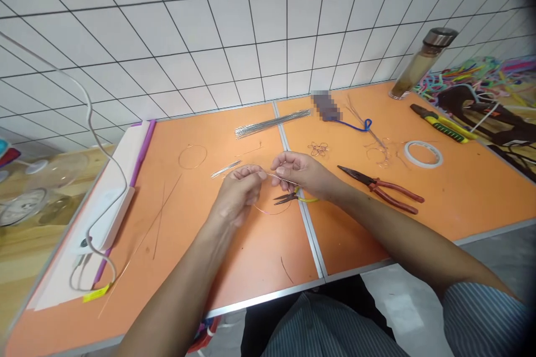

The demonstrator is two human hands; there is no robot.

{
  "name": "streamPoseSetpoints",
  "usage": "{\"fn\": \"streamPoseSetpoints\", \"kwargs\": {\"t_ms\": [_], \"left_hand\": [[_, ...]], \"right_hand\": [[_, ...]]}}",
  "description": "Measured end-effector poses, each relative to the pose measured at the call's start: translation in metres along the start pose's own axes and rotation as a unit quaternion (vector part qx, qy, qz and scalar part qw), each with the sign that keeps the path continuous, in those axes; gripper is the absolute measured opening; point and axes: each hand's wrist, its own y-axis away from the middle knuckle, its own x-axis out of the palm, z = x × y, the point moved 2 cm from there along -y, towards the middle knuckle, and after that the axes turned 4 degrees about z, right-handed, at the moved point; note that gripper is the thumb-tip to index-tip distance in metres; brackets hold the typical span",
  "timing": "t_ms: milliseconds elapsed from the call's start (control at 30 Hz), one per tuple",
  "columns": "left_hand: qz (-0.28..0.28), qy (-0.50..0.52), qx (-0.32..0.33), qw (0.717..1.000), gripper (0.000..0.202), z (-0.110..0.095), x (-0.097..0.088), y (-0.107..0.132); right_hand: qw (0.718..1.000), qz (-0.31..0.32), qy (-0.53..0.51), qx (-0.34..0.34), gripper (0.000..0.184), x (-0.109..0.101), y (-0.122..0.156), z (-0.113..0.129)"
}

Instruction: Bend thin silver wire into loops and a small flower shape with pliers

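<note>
My left hand [238, 187] and my right hand [299, 172] meet above the middle of the orange table [234, 251]. Both pinch a thin silvery wire [272, 176] that runs between their fingertips and curves down into a loop [272, 211] below them. Small yellow-handled pliers [293, 198] lie on the table just under my right hand. Red-handled long-nose pliers [383, 188] lie to the right of my right wrist.
A bundle of straight wires [272, 122] lies at the back, a wire ring [192, 157] to the left, a small wire flower [318, 149] and tape roll [422, 153] to the right. A white power strip [109, 206] sits at the left edge, a bottle [422, 61] far right.
</note>
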Motion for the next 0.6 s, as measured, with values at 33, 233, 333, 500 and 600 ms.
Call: {"fn": "streamPoseSetpoints", "kwargs": {"t_ms": [33, 233, 333, 500, 600], "left_hand": [[0.004, 0.021, -0.010, 1.000, 0.037, 0.000, -0.002, -0.001], [0.005, 0.107, -0.052, 0.993, 0.048, 0.003, -0.006, -0.004], [0.002, 0.146, -0.079, 0.986, 0.044, 0.006, -0.005, -0.005], [0.026, 0.199, -0.122, 0.972, 0.039, 0.007, 0.001, -0.003], [0.035, 0.217, -0.114, 0.969, 0.037, 0.006, 0.002, -0.003]], "right_hand": [[0.999, -0.007, 0.028, -0.021, 0.027, -0.001, 0.000, -0.001], [0.966, -0.070, 0.183, -0.166, 0.017, 0.002, 0.003, 0.000], [0.932, -0.095, 0.275, -0.215, 0.011, 0.005, 0.007, 0.002], [0.896, -0.142, 0.334, -0.257, 0.016, 0.007, 0.011, 0.005], [0.861, -0.149, 0.375, -0.309, 0.015, 0.007, 0.011, 0.007]]}}
